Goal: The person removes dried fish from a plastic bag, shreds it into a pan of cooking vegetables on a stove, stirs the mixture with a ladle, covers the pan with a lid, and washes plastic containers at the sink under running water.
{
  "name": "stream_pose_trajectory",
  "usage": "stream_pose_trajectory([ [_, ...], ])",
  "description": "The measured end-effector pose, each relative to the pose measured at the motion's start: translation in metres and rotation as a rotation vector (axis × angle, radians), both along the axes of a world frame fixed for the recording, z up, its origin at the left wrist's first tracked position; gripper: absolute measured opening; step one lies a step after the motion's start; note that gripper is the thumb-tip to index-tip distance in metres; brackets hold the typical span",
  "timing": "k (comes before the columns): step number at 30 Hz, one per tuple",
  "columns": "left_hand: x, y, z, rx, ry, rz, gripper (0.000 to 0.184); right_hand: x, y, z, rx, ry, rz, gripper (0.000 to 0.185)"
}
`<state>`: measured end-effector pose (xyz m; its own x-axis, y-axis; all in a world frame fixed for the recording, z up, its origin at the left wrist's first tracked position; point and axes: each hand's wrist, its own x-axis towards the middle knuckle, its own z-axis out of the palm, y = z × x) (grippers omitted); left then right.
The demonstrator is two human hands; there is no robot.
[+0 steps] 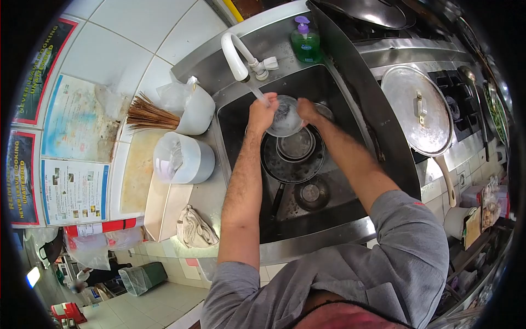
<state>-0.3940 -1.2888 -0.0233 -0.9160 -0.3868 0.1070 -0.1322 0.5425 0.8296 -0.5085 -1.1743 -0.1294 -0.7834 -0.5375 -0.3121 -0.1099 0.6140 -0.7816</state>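
Observation:
Over the sink point(350, 203), my left hand point(264, 113) grips the left rim of a round, see-through or shiny bowl point(286, 122). My right hand point(309, 112) is closed at the bowl's right rim, slightly smeared by motion. Water runs from the white tap point(235, 60) down by my left fingers and the bowl. Below lies a black frying pan point(290, 174) with smaller round metal dishes point(296, 145) in it. Another round metal piece point(324, 112) is partly hidden behind my right hand.
A green soap bottle point(306, 44) stands behind the sink. On the left are two white tubs point(203, 112), a bundle of thin sticks point(153, 116) and a cloth point(195, 227). To the right, a lidded pan point(408, 118) sits on the stove point(466, 104).

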Motion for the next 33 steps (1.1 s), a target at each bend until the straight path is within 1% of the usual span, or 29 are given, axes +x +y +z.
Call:
stream_pose_trajectory([
  [1,-0.006,0.01,0.011,0.349,-0.052,0.063,0.023,0.003,0.005,-0.023,-0.237,-0.356,-0.122,0.023],
  [2,-0.009,0.015,0.018,0.555,0.032,0.065,0.026,0.01,0.007,-0.042,-0.473,-0.713,-0.243,0.024],
  [3,-0.012,0.016,0.021,0.556,0.032,0.066,0.026,0.025,0.008,-0.055,-0.472,-0.713,-0.243,0.024],
  [5,-0.019,0.015,0.024,0.747,0.159,0.136,0.029,0.055,0.013,-0.075,-0.88,-0.906,-0.466,0.013],
  [6,-0.022,0.016,0.029,0.594,0.095,0.143,0.032,0.057,0.008,-0.08,-0.878,-0.909,-0.466,0.013],
  [7,-0.018,0.019,0.032,0.594,0.092,0.145,0.032,0.059,0.001,-0.084,-0.936,-0.891,-0.519,0.011],
  [9,-0.006,0.027,0.038,-0.423,0.158,-0.144,0.038,0.048,-0.013,-0.094,-0.997,-0.876,-0.572,0.01],
  [10,0.001,0.029,0.036,-0.36,0.007,-0.166,0.05,0.031,-0.021,-0.089,-1.028,-0.365,-0.344,0.01],
  [11,0.011,0.032,0.035,-0.364,0.004,-0.159,0.05,0.026,-0.026,-0.087,-1.017,-0.115,-0.208,0.011],
  [12,0.023,0.037,0.036,-0.544,-0.188,-0.038,0.056,0.023,-0.03,-0.073,-1.014,0.14,-0.102,0.012],
  [13,0.028,0.039,0.037,-0.718,-0.378,0.084,0.063,0.023,-0.024,-0.015,-0.832,0.344,0.015,0.016],
  [14,0.031,0.027,0.017,-0.624,-0.312,0.127,0.063,0.025,-0.021,0.03,-0.639,0.541,0.127,0.02],
  [15,0.032,0.016,0.0,-0.622,-0.309,0.125,0.063,0.026,-0.024,0.047,-0.636,0.545,0.127,0.02],
  [17,0.031,0.002,-0.019,-0.503,-0.309,0.217,0.05,0.026,-0.027,0.069,-0.486,0.935,0.57,0.017],
  [18,0.032,0.004,-0.013,-0.499,-0.309,0.215,0.05,0.024,-0.025,0.072,-0.494,0.908,0.619,0.02],
  [19,0.031,0.008,0.0,-0.547,-0.349,0.206,0.04,0.023,-0.02,0.068,-0.49,0.907,0.617,0.02],
  [20,0.031,0.01,0.009,-0.596,-0.388,0.199,0.031,0.021,-0.01,0.065,-0.479,0.758,0.429,0.02],
  [21,0.029,0.008,0.009,-0.596,-0.383,0.201,0.031,0.018,-0.001,0.062,-0.467,0.612,0.244,0.021],
  [22,0.027,0.003,0.008,-0.595,-0.335,0.269,0.03,0.016,0.008,0.049,-0.299,0.398,0.071,0.021],
  [23,0.024,-0.001,0.007,-0.594,-0.287,0.336,0.029,0.02,0.019,0.034,-0.338,-0.021,-0.034,0.02],
  [24,0.019,0.002,0.012,-0.587,-0.317,0.344,0.029,0.028,0.026,0.02,-0.365,-0.44,-0.14,0.018],
  [25,0.015,0.01,0.016,-0.584,-0.317,0.342,0.029,0.04,0.027,0.006,-0.362,-0.439,-0.142,0.018],
  [27,0.008,0.027,0.017,-0.673,-0.334,0.191,0.029,0.06,0.032,-0.023,-0.774,-0.887,-0.248,0.016],
  [28,0.008,0.029,0.011,-0.702,-0.205,0.111,0.032,0.063,0.032,-0.036,-0.771,-0.89,-0.256,0.016],
  [29,0.007,0.029,0.006,-0.701,-0.206,0.106,0.032,0.063,0.031,-0.047,-0.852,-0.935,-0.285,0.02],
  [30,0.007,0.03,0.007,-0.639,-0.115,-0.015,0.036,0.063,0.03,-0.047,-0.936,-0.979,-0.309,0.025],
  [31,0.008,0.03,0.009,-0.576,-0.027,-0.131,0.04,0.061,0.028,-0.046,-0.939,-0.982,-0.306,0.025],
  [32,0.008,0.029,0.011,-0.5,-0.077,-0.066,0.052,0.058,0.023,-0.044,-0.976,-0.903,-0.268,0.026],
  [33,0.009,0.022,0.008,-0.506,-0.081,-0.06,0.052,0.056,0.019,-0.038,-1.01,-0.824,-0.23,0.027],
])
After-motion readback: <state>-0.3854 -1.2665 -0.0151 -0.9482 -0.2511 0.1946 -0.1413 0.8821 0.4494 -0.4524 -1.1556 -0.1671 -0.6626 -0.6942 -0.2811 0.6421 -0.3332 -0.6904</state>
